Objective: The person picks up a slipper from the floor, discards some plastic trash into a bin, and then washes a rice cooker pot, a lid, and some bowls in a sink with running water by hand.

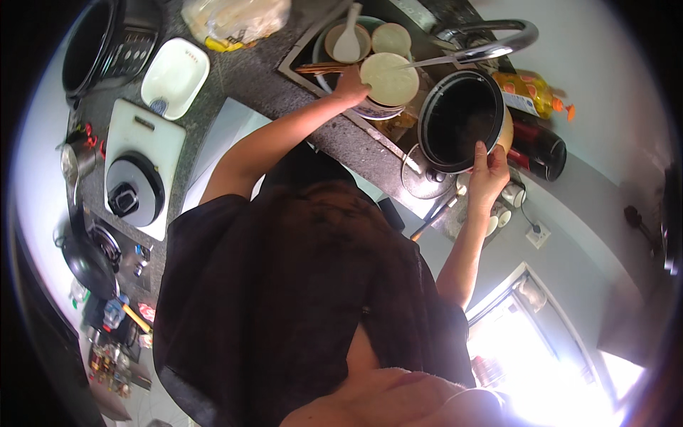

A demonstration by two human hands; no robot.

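Note:
My left hand [352, 88] grips the rim of a pale bowl [389, 80] over the sink [291, 66]. A stream of water from the chrome faucet [512, 40] runs into this bowl. My right hand [490, 173] holds the rim of a rice cooker's inner pot [461, 123], black inside and tan outside, tilted at the sink's right side. Wooden chopsticks [315, 69] lie beside my left hand. Behind it, a white spoon [348, 45] rests in a small bowl [333, 37], next to another small bowl [392, 38]. A patterned bowl [379, 111] shows partly beneath the held one.
A glass lid [419, 179] lies at the sink's near right edge. Beyond the pot are a yellow pump bottle [533, 96] and a dark red-and-black container [539, 152]. Leftward are a white basin [179, 74], a cutting board [144, 139] bearing a cooker lid [136, 187], and a wok [88, 267].

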